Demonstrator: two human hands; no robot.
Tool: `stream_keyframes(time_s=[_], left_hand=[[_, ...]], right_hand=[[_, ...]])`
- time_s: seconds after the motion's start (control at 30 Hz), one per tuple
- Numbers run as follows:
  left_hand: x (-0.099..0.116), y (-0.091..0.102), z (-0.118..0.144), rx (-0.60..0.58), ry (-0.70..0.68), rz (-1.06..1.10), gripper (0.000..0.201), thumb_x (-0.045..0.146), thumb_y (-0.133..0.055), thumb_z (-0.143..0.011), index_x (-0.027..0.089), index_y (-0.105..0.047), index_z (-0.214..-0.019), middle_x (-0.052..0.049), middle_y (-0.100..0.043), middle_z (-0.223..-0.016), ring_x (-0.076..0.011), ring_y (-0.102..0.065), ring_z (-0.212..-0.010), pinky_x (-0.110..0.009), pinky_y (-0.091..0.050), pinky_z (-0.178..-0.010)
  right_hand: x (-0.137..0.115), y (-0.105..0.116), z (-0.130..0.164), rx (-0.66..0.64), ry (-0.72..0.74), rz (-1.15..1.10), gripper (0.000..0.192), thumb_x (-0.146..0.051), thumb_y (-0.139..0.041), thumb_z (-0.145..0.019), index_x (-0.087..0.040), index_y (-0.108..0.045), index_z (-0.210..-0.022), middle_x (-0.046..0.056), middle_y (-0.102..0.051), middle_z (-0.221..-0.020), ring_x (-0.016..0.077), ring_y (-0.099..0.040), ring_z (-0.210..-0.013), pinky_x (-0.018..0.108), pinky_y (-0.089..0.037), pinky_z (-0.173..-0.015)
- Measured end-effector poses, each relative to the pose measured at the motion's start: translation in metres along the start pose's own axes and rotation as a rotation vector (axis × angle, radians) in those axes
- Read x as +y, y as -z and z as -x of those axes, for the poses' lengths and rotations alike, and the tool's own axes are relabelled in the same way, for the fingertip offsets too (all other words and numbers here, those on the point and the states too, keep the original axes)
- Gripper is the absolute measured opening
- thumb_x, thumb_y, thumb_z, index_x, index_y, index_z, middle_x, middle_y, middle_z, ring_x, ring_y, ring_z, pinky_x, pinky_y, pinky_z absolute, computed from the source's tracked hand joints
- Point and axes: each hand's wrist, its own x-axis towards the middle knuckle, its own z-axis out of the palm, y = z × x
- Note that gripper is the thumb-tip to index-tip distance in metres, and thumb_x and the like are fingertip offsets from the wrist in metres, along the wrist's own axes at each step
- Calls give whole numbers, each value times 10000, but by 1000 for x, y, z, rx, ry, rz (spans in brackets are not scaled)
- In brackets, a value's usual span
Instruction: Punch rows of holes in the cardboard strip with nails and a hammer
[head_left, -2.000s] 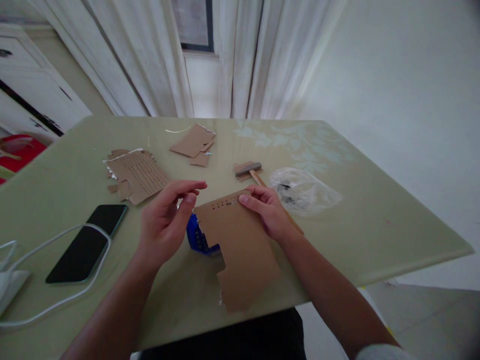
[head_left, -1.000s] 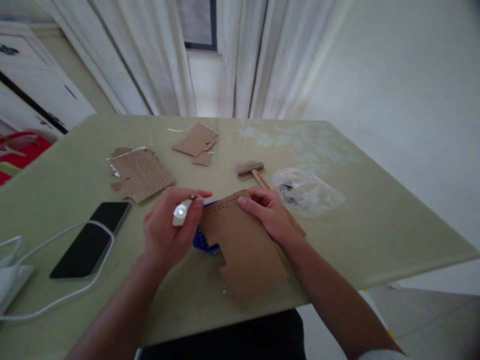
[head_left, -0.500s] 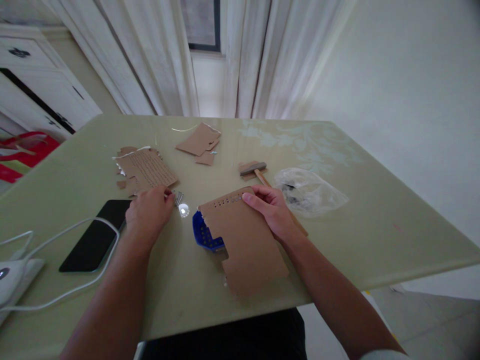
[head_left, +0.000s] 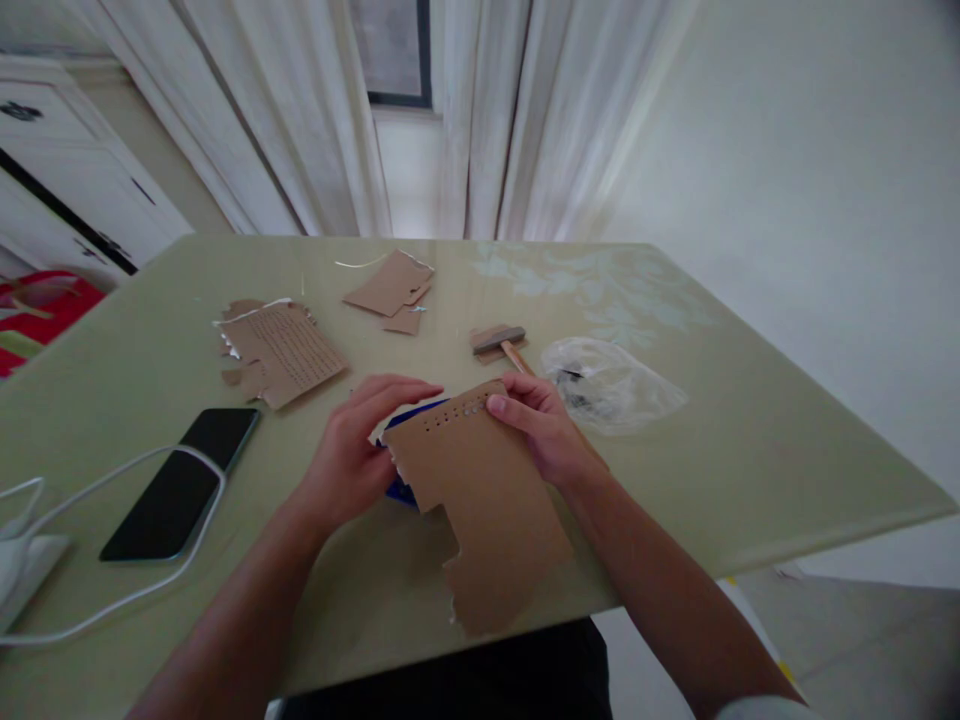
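My right hand [head_left: 536, 420] grips the far right corner of a piece of brown cardboard [head_left: 487, 500], thumb on top. Rows of small holes run along the cardboard's far edge; its left side is torn and notched. Under it is a blue plastic piece with holes [head_left: 403, 490], mostly hidden. My left hand [head_left: 367, 435] curls round the left side of the blue piece, fingers along its far edge and thumb near the cardboard's torn corner. A hammer [head_left: 501, 342] with a wooden handle lies behind my right hand, the handle partly covered by it.
Another hole-punched cardboard piece [head_left: 285, 350] lies at the left, and cardboard scraps [head_left: 394, 283] lie farther back. A phone [head_left: 184, 480] and a white cable [head_left: 112, 605] are near my left forearm. A clear plastic bag [head_left: 611, 385] with dark contents sits at the right.
My left hand has moved right, from the small metal pieces on the table to the blue piece. The blue piece and cardboard have shifted slightly; my right hand keeps its hold.
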Motion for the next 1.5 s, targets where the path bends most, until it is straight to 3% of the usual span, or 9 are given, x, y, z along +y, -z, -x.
stream_keyframes(time_s=[0.17, 0.63, 0.83, 1.0, 1.2, 1.33, 1.5], left_hand=[[16, -6, 5, -7, -136, 94, 178, 234, -717, -1000, 228, -772, -1169, -67, -837, -1080, -201, -758, -930, -336, -611, -818], [18, -11, 13, 130, -219, 104, 153, 242, -679, -1048, 250, -789, -1155, -51, -848, -1065, -210, -753, -885, -400, -592, -826], [14, -5, 9, 52, -57, 76, 190, 207, -697, -1027, 251, -803, -1178, -53, -844, -1121, -210, -769, -963, -361, -619, -844], [13, 7, 6, 246, 138, 103, 289, 221, -523, -1143, 259, -788, -1252, -53, -845, -1197, -203, -779, -1051, -368, -624, -917], [24, -1, 5, 100, -165, -112, 187, 158, -753, -1018, 239, -802, -1180, -74, -841, -1191, -228, -761, -1049, -405, -573, -950], [24, -11, 7, 129, -220, -198, 216, 103, -795, -982, 230, -794, -1157, -82, -845, -1162, -225, -764, -1020, -390, -588, -925], [20, -8, 14, 129, -334, -338, 305, 95, -778, -995, 263, -746, -1247, -59, -864, -1191, -228, -776, -1002, -402, -588, -901]], right_hand=[[-1, 1, 3, -70, -26, 30, 357, -473, -1006, -781, -207, -781, -859, -3, -761, -770, 126, -650, -595, 226, -521, -562], [-5, -2, 2, -157, 14, 160, 347, -456, -977, -838, -201, -744, -806, -14, -719, -738, 119, -621, -623, 224, -518, -591], [-1, -2, -1, -69, 28, 163, 362, -473, -983, -817, -197, -749, -809, -15, -729, -753, 115, -626, -628, 221, -506, -597], [0, -1, -2, 41, 19, 153, 371, -508, -978, -800, -210, -767, -863, 2, -768, -807, 138, -663, -640, 235, -522, -581], [-1, -2, 0, 6, 89, 275, 321, -493, -944, -851, -206, -808, -894, 14, -767, -819, 148, -658, -675, 242, -508, -593], [1, -3, 1, -24, 92, 267, 322, -497, -931, -867, -203, -806, -904, 15, -767, -832, 149, -656, -688, 247, -510, -608], [1, -4, 2, -39, 94, 284, 332, -516, -915, -887, -209, -791, -910, 10, -754, -821, 146, -643, -683, 245, -503, -606]])
